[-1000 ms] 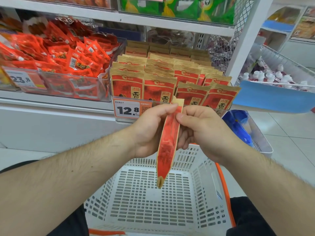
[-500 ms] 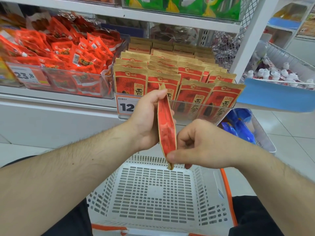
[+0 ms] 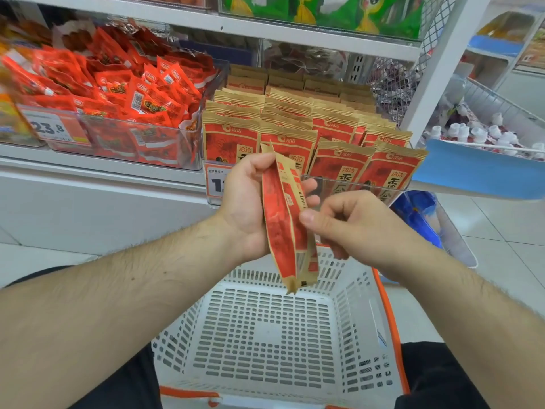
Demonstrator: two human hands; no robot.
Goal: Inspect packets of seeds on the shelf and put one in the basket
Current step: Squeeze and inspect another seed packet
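Observation:
A red and tan seed packet [image 3: 280,219] hangs upright and edge-on above the white plastic basket [image 3: 354,305]. My left hand [image 3: 244,208] grips its upper half, thumb in front and fingers wrapped behind. My right hand [image 3: 359,228] is at the packet's right edge, about halfway down, with its thumb against the packet and its fingers curled. Rows of the same seed packets [image 3: 339,169] stand in a clear bin on the shelf just behind my hands. Nothing lies in the basket.
A clear bin of red snack packs [image 3: 124,93] sits left of the seed packets. Green packs [image 3: 324,13] fill the shelf above. At right, a white upright post [image 3: 436,69], a wire rack of small bottles [image 3: 486,134] and a low bin of blue packs [image 3: 418,214].
My right hand has moved up from the packet's bottom tip to its middle. The packet has turned a little, so its back face shows on the right. My left hand keeps its grip.

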